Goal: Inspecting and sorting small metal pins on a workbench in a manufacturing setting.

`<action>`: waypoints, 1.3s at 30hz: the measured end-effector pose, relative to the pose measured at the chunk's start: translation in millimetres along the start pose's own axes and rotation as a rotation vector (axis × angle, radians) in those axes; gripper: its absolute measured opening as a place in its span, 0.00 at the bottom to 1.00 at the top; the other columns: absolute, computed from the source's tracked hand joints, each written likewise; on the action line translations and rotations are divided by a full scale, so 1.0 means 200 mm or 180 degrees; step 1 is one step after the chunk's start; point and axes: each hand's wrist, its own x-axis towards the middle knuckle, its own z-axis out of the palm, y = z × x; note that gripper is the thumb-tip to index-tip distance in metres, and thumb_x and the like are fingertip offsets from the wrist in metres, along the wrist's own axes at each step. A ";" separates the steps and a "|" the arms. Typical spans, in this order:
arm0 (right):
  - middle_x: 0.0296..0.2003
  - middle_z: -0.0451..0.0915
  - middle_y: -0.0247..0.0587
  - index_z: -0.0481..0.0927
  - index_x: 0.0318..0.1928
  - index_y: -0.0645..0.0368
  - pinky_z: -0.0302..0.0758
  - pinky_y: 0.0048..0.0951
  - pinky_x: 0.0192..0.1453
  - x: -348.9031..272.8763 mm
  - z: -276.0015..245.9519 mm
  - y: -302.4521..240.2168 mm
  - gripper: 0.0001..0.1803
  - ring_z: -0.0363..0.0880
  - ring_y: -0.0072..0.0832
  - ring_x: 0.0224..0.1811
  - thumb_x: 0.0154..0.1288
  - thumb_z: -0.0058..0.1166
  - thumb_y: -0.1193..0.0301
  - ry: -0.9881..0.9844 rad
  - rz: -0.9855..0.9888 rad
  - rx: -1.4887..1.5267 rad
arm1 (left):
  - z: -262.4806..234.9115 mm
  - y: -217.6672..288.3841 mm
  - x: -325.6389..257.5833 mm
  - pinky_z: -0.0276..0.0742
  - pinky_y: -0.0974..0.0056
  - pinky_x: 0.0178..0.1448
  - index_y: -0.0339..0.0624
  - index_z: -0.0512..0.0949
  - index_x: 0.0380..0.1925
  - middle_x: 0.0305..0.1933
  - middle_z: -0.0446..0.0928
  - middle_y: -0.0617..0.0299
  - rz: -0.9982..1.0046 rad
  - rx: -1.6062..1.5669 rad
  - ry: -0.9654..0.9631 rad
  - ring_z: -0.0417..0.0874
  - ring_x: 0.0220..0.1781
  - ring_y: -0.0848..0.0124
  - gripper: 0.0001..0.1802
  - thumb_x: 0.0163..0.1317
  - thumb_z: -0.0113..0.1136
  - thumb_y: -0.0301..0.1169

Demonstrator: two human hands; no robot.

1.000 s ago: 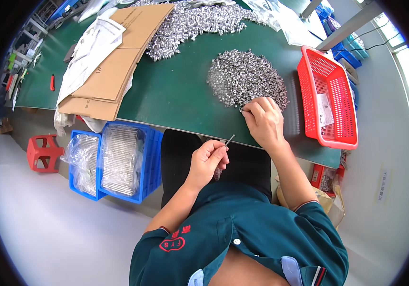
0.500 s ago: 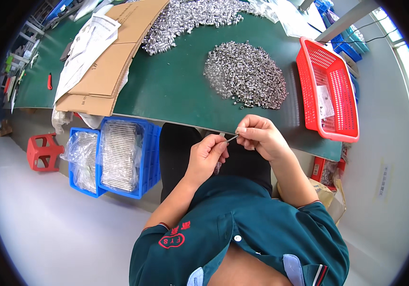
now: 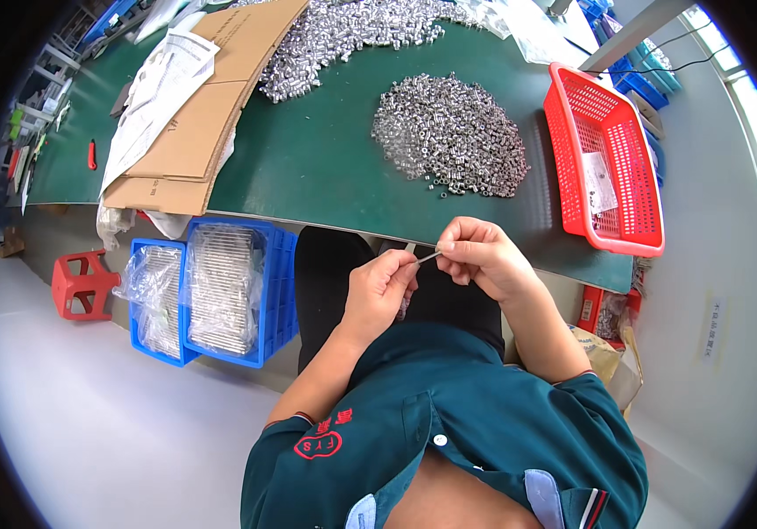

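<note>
Over the lap, just below the edge of the green counter [image 3: 326,167], the left hand [image 3: 378,289] and right hand [image 3: 482,257] each pinch an end of a thin silver metal pin [image 3: 427,257], fingers clamped on it. A heap of small silver metal sleeves [image 3: 449,132] lies on the counter beside a red plastic basket [image 3: 612,234].

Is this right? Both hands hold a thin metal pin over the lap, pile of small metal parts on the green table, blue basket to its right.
One thing is off: the basket to the right of the pile of small metal parts is red, not blue, as the head view shows. The rest stands: left hand and right hand hold the thin metal pin over the lap, and the pile lies on the green table.
</note>
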 end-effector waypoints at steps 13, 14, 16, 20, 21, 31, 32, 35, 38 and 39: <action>0.28 0.79 0.33 0.78 0.35 0.61 0.74 0.18 0.31 -0.04 0.09 0.05 0.07 0.75 0.16 0.26 0.66 0.55 0.70 -0.0047 -0.0523 0.0088 | 0.01 0.00 -0.02 0.70 0.74 0.25 0.37 0.76 0.34 0.22 0.76 0.63 -0.0219 -0.0421 -0.0066 0.76 0.21 0.78 0.05 0.67 0.53 0.27; 0.28 0.79 0.33 0.78 0.35 0.61 0.74 0.18 0.31 -0.03 0.10 0.05 0.07 0.75 0.16 0.26 0.66 0.55 0.70 -0.0054 -0.0524 0.0082 | 0.02 -0.01 -0.02 0.70 0.74 0.25 0.37 0.76 0.34 0.22 0.76 0.63 -0.0213 -0.0421 -0.0058 0.76 0.21 0.78 0.05 0.67 0.53 0.27; 0.29 0.80 0.32 0.79 0.39 0.63 0.73 0.17 0.33 -0.02 0.10 0.07 0.08 0.75 0.14 0.28 0.67 0.54 0.71 0.0200 -0.0784 -0.0359 | 0.03 -0.04 -0.01 0.69 0.76 0.25 0.37 0.76 0.34 0.22 0.75 0.65 -0.0660 -0.1366 -0.0141 0.74 0.21 0.80 0.08 0.68 0.52 0.29; 0.31 0.80 0.31 0.79 0.42 0.65 0.74 0.19 0.36 -0.03 0.10 0.06 0.09 0.76 0.15 0.29 0.66 0.55 0.71 0.0308 -0.0812 -0.0671 | 0.01 -0.04 0.00 0.67 0.76 0.24 0.38 0.76 0.34 0.22 0.75 0.65 -0.0686 -0.1481 -0.0161 0.73 0.20 0.80 0.08 0.69 0.51 0.31; 0.31 0.80 0.32 0.79 0.42 0.66 0.75 0.20 0.37 -0.03 0.10 0.06 0.09 0.76 0.16 0.31 0.66 0.55 0.72 0.0335 -0.1016 -0.1022 | 0.01 -0.05 0.01 0.69 0.75 0.25 0.38 0.76 0.34 0.23 0.75 0.64 -0.0686 -0.1538 -0.0189 0.74 0.20 0.79 0.08 0.69 0.52 0.31; 0.29 0.76 0.35 0.84 0.35 0.52 0.75 0.35 0.38 0.14 0.03 -0.10 0.09 0.76 0.34 0.35 0.50 0.62 0.73 0.1655 -0.2974 -0.4722 | -0.01 -0.07 0.00 0.75 0.73 0.30 0.36 0.74 0.36 0.25 0.77 0.61 -0.0747 -0.1905 -0.0159 0.77 0.23 0.77 0.08 0.68 0.52 0.30; 0.29 0.76 0.35 0.84 0.35 0.52 0.75 0.35 0.38 0.17 0.03 -0.10 0.09 0.76 0.34 0.35 0.50 0.62 0.73 0.1646 -0.2985 -0.4729 | -0.01 -0.07 0.00 0.75 0.73 0.30 0.36 0.74 0.36 0.25 0.77 0.61 -0.0735 -0.1909 -0.0153 0.77 0.23 0.77 0.08 0.68 0.52 0.30; 0.32 0.75 0.35 0.84 0.34 0.53 0.74 0.34 0.40 0.24 0.02 -0.10 0.08 0.74 0.36 0.37 0.49 0.63 0.73 0.1537 -0.2957 -0.5015 | -0.02 -0.07 -0.01 0.75 0.73 0.30 0.36 0.74 0.36 0.25 0.77 0.62 -0.0764 -0.1722 -0.0050 0.77 0.23 0.77 0.08 0.68 0.53 0.30; 0.31 0.75 0.35 0.83 0.33 0.53 0.73 0.35 0.41 0.27 0.02 -0.10 0.07 0.74 0.36 0.36 0.49 0.63 0.73 0.1510 -0.2995 -0.5117 | -0.04 -0.08 -0.01 0.74 0.73 0.30 0.35 0.74 0.35 0.25 0.77 0.62 -0.0712 -0.1719 -0.0042 0.77 0.23 0.77 0.08 0.68 0.54 0.30; 0.31 0.75 0.35 0.83 0.33 0.53 0.73 0.35 0.41 0.28 0.02 -0.10 0.07 0.74 0.36 0.36 0.49 0.63 0.73 0.1502 -0.2992 -0.5118 | -0.04 -0.08 -0.01 0.74 0.73 0.30 0.35 0.74 0.35 0.25 0.77 0.62 -0.0695 -0.1701 -0.0038 0.77 0.23 0.77 0.08 0.68 0.54 0.30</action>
